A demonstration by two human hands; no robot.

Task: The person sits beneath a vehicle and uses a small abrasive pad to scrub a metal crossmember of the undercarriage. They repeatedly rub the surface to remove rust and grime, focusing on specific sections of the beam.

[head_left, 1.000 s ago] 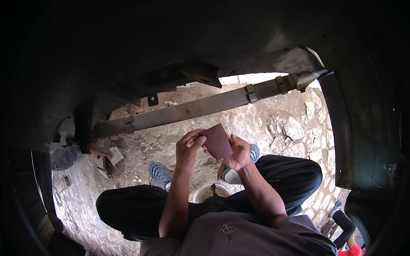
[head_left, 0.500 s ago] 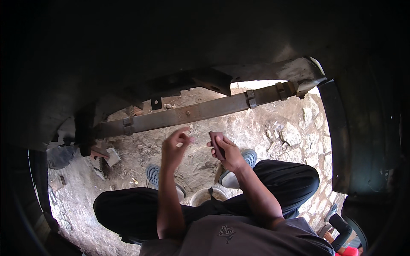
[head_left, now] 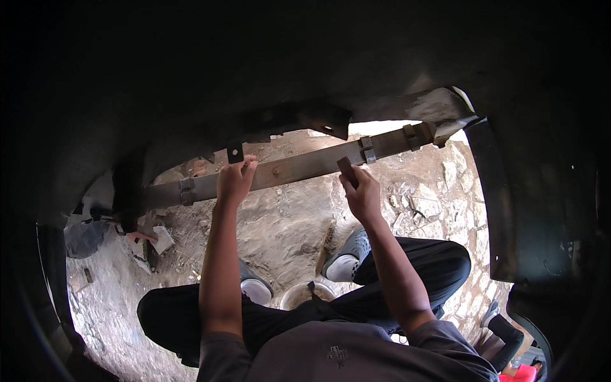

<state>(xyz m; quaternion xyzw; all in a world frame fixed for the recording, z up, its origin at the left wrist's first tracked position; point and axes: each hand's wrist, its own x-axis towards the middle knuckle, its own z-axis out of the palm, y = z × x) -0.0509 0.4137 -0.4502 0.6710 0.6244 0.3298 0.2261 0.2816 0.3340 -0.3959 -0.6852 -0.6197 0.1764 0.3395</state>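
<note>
A long brown metal leaf spring (head_left: 299, 168) with clamp bands runs across, rising to the right, under a dark vehicle body. My left hand (head_left: 234, 181) is at its left part, fingers bent over its upper edge, just below a black tab with a hole (head_left: 235, 152). The palm side of that hand is hidden. My right hand (head_left: 365, 197) pinches a folded reddish-brown sheet (head_left: 347, 170), which looks like sandpaper, between thumb and fingers. That sheet overlaps the spring's lower edge, left of a clamp band (head_left: 367, 150); whether it touches the metal I cannot tell.
Dark body panels frame the view above and at both sides. Below lies rough, stony ground (head_left: 286, 235) with loose rubble. My shoes (head_left: 347, 264) stand on it beside a round pale object (head_left: 293, 295). At the lower right, part of another person (head_left: 506, 334) shows.
Both hands have moved forward and apart, up to the spring. My left hand has gone from a loose curl in the air to the bar; the right has carried the folded sheet along.
</note>
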